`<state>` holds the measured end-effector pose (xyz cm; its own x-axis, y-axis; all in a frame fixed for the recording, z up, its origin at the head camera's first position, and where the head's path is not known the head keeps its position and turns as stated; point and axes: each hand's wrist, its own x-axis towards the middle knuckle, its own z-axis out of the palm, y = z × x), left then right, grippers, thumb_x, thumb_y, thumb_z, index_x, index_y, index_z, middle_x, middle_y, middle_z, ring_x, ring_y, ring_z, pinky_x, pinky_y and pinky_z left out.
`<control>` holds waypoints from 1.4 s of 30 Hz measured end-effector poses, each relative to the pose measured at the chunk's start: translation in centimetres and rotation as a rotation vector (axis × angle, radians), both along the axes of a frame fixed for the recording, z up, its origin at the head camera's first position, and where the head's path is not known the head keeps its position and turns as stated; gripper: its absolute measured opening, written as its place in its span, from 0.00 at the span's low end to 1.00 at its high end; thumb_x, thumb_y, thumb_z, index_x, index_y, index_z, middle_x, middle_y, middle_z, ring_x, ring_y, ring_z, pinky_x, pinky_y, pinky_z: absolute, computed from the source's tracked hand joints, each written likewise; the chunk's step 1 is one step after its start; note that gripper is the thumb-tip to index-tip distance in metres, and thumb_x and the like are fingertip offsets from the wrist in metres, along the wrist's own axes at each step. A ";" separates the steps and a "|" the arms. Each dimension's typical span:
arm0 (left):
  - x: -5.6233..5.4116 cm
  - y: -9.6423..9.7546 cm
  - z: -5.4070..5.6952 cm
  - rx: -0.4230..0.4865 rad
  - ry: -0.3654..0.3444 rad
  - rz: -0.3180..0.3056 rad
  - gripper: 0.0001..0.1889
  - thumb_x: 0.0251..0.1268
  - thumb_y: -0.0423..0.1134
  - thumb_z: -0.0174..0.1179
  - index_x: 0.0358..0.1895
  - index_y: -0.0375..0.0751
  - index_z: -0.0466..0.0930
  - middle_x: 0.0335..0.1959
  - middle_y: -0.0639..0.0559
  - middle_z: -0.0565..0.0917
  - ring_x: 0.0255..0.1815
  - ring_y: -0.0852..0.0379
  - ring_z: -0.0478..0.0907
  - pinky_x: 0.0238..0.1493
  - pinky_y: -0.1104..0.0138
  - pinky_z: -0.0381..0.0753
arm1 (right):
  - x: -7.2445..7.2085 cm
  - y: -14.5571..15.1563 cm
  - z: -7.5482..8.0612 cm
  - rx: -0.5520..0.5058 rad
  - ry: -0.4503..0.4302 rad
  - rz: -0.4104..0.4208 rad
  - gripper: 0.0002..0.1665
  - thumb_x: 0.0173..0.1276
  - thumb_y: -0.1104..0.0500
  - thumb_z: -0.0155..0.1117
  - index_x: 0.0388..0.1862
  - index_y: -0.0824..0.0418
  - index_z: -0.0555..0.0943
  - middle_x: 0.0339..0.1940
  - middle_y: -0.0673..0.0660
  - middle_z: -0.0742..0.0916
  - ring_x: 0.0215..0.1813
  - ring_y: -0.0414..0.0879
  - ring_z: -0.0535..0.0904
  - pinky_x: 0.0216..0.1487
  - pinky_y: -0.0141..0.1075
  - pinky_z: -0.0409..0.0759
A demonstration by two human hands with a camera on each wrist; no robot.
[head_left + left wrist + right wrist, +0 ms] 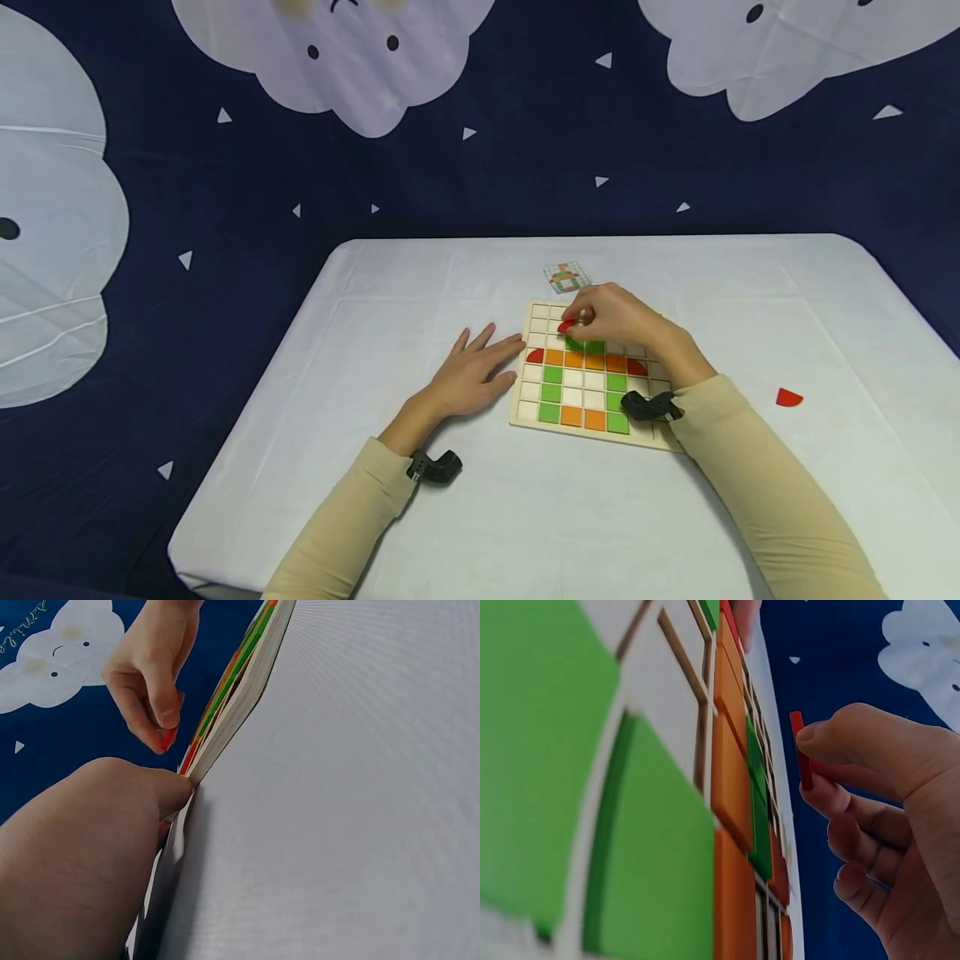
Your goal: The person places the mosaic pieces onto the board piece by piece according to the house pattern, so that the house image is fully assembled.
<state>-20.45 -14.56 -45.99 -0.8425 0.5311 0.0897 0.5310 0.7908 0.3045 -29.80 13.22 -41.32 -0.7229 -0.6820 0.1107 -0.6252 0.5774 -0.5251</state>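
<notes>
My right hand [615,315] is over the upper part of a wooden grid board [528,410], pinching a small red piece [566,327] between thumb and index finger. The right wrist view shows that red piece [801,750] edge-on and raised off the board, the other fingers loosely bent. Against the board's left edge lies my left hand [474,377], fingers spread on the table, fingertips at the rim. Green squares [551,393] and orange squares [573,359] fill part of the grid, with a red rounded piece [535,356] at the row's left end and another [637,367] at its right.
A small printed card [567,277] with a coloured grid picture lies behind the board. One loose red quarter-round piece [789,397] is on the white-covered table [555,517], to the right of my right forearm. A dark blue cloth [525,183] with clouds hangs behind.
</notes>
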 end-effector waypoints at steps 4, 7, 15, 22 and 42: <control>0.0 -0.1 0.0 -0.007 -0.006 0.005 0.28 0.74 0.56 0.41 0.74 0.57 0.58 0.74 0.66 0.55 0.77 0.50 0.41 0.72 0.48 0.32 | 0.3 -0.9 -0.1 0.041 -0.030 -0.007 0.14 0.55 0.54 0.71 0.41 0.54 0.89 0.31 0.45 0.83 0.30 0.43 0.75 0.31 0.37 0.76; 0.0 -0.1 0.0 -0.007 -0.007 0.005 0.28 0.74 0.56 0.41 0.75 0.57 0.58 0.74 0.66 0.55 0.77 0.50 0.41 0.72 0.47 0.32 | 0.6 -1.5 -0.3 0.076 -0.045 -0.014 0.14 0.56 0.51 0.72 0.42 0.53 0.88 0.34 0.45 0.83 0.32 0.42 0.76 0.33 0.37 0.77; -0.2 0.0 -0.1 -0.004 0.000 -0.008 0.28 0.74 0.56 0.41 0.74 0.57 0.59 0.74 0.66 0.56 0.77 0.49 0.41 0.72 0.47 0.32 | 0.6 -2.0 -0.6 0.128 -0.011 0.017 0.11 0.56 0.51 0.71 0.39 0.49 0.89 0.33 0.43 0.83 0.32 0.42 0.75 0.33 0.36 0.76; -0.1 0.0 0.0 -0.009 -0.004 0.003 0.28 0.74 0.56 0.41 0.74 0.57 0.59 0.74 0.66 0.56 0.77 0.50 0.41 0.72 0.47 0.32 | 0.5 -2.0 -0.8 0.122 0.006 0.043 0.11 0.57 0.51 0.70 0.39 0.49 0.89 0.32 0.43 0.82 0.31 0.42 0.74 0.32 0.36 0.75; -0.1 -0.1 0.2 -0.018 -0.005 -0.007 0.28 0.74 0.57 0.40 0.75 0.58 0.58 0.74 0.66 0.56 0.77 0.49 0.41 0.72 0.47 0.33 | 0.9 -1.3 -0.8 0.102 0.021 0.121 0.12 0.65 0.54 0.68 0.47 0.53 0.87 0.37 0.45 0.82 0.32 0.41 0.74 0.35 0.36 0.75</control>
